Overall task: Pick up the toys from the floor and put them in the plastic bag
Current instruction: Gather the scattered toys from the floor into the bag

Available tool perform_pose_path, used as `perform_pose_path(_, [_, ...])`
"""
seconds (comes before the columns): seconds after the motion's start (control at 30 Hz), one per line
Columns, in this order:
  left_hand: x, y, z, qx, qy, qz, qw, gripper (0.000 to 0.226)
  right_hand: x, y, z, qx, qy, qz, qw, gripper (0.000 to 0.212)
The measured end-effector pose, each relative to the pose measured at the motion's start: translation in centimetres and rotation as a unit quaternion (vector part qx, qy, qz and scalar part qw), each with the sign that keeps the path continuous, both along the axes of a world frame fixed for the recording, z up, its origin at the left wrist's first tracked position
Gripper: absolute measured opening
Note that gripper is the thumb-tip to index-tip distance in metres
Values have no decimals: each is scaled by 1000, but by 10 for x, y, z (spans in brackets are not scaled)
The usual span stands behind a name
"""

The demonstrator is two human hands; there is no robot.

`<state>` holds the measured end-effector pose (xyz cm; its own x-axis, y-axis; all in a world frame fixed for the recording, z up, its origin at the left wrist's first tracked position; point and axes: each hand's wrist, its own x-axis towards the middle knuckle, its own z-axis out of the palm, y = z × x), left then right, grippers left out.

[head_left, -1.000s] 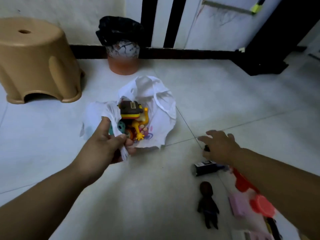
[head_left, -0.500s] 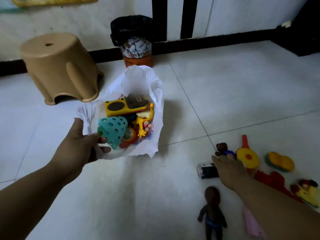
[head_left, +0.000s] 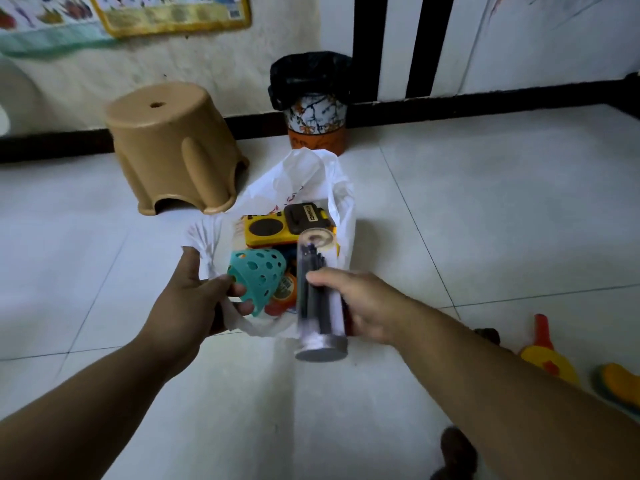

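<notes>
Pinching plastic bag (head_left: 311, 174) rim at eight o'clock, left hand (head_left: 187, 306), right hand (head_left: 370, 306) clasped round clear tube (head_left: 318, 317), over bag's five o'clock edge

Only the person's arms show up here: left hand (head_left: 194, 299) and right hand (head_left: 363, 306) both bare, forearms bare too, right down to the frame edge.

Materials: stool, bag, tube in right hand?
The stool looks like moulded plastic, tan, satin: one-piece, rounded ribs. The plastic bag is thin white film, crinkled, translucent. The tube in the right hand seems clear plastic, dark contents showing through; blur leaves it open.
</notes>
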<state>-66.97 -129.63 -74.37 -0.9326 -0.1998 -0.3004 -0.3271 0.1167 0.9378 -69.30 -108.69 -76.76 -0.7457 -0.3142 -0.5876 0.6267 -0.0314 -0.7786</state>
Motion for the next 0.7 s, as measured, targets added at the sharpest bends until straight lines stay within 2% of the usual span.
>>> perform_pose_path(0.07, [-1, -1, 2, 10, -2, 5, 1000, 51, -29, -35, -16, -47, -68, -38, 996, 30])
perform_pose_path(0.17, [-2, -1, 6, 21, 5, 4, 1000, 59, -65, -66, -44, -48, -86, -126, 987, 51])
perform_pose_path(0.2, [-3, 0, 8, 20, 7, 3, 1000, 60, -73, -70, -52, -37, -81, -165, 982, 52])
perform_pose_path(0.27, [-3, 0, 11, 19, 7, 6, 1000, 57, -82, -66, -66, 16, -48, -248, 968, 33])
perform_pose_path(0.33, [-4, -1, 12, 20, 6, 7, 1000, 51, -84, -55, -72, 73, -1, -264, 962, 16])
perform_pose_path(0.5, [-6, -2, 14, 9, -3, 9, 1000, 39, -54, -23, -54, 150, 169, -133, 965, 42])
perform_pose_path(0.57, [-5, -2, 13, 8, 0, 11, 1000, 33, -19, 1, -48, 197, 239, -57, 949, 41])
perform_pose_path(0.63, [-5, -4, 12, 2, 5, 2, 1000, 34, 18, 33, -50, 266, 290, 39, 919, 37])
perform_pose_path(0.7, [-1, -4, 8, -5, 3, -13, 1000, 38, 55, 73, -66, 386, 309, 205, 845, 47])
